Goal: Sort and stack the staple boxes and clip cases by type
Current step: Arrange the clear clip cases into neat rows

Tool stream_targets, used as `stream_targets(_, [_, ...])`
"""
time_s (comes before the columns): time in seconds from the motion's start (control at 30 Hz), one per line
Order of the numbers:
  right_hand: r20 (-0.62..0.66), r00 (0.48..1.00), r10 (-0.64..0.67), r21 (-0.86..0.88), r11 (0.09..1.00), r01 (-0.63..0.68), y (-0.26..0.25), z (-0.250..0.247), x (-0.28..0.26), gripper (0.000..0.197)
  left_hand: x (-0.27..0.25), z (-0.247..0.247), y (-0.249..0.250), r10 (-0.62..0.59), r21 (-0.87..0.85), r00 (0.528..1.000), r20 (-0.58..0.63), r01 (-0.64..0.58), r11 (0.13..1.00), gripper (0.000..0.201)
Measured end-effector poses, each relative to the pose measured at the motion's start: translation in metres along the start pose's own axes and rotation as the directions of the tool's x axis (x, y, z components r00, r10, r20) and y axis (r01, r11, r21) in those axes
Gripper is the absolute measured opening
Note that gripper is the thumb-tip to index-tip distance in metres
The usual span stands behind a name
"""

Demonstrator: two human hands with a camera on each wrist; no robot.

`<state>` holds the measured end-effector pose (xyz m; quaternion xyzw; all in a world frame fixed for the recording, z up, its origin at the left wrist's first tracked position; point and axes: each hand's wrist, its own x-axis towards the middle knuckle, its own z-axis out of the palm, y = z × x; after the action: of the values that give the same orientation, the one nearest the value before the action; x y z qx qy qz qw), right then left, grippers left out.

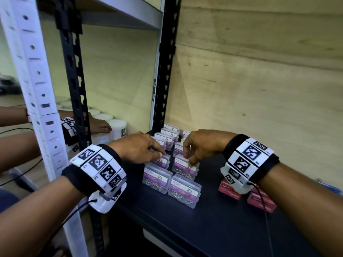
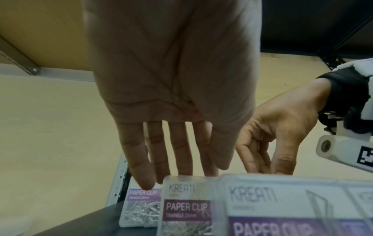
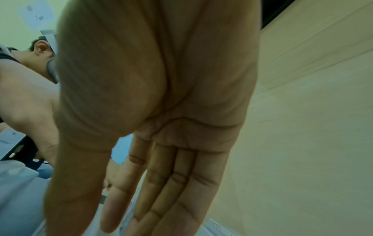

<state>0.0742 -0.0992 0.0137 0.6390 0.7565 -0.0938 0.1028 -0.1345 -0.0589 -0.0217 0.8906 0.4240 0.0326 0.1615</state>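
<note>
Several clear paper clip cases with purple labels stand in two rows on the dark shelf point(image 1: 204, 229). My left hand point(image 1: 159, 154) reaches down with straight fingers onto the second case of the left row point(image 1: 161, 162); its fingertips point(image 2: 145, 182) dip behind the cases' top edges. My right hand point(image 1: 188, 160) pinches the second case of the right row point(image 1: 185, 168) between thumb and fingers, as the left wrist view also shows. Two front cases point(image 1: 157, 179) point(image 1: 184, 191) stand untouched. Red staple boxes point(image 1: 229, 192) lie under my right wrist.
Black shelf posts point(image 1: 165, 71) point(image 1: 74, 80) and a white post stand to the left, with the wooden back wall behind the cases. Another person's hand point(image 1: 98, 125) rests on white tubs point(image 1: 117, 127) on the neighbouring shelf. Blue pens point(image 1: 328, 186) lie at the far right.
</note>
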Motion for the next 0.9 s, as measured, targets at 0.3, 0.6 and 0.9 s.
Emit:
stream_targets(0.3, [0.088,0.996,-0.027,0.076,0.997,0.020,-0.003,0.003,-0.027,0.021,-0.013,-0.002,0.013,0.027,-0.003,0.996,0.084,-0.027,1.000,0.029])
stream_targets(0.6, [0.115,0.992,-0.044,0.110,0.993,0.032,-0.006,0.005,-0.040,0.023,-0.022,-0.005,0.024,0.046,0.063,0.989,0.144,-0.055,0.996,0.032])
stream_targets(0.9, [0.119,0.991,-0.068,0.118,0.991,0.054,-0.006,0.006,-0.042,0.022,-0.023,-0.006,0.025,0.056,0.016,0.986,0.160,-0.059,0.998,0.031])
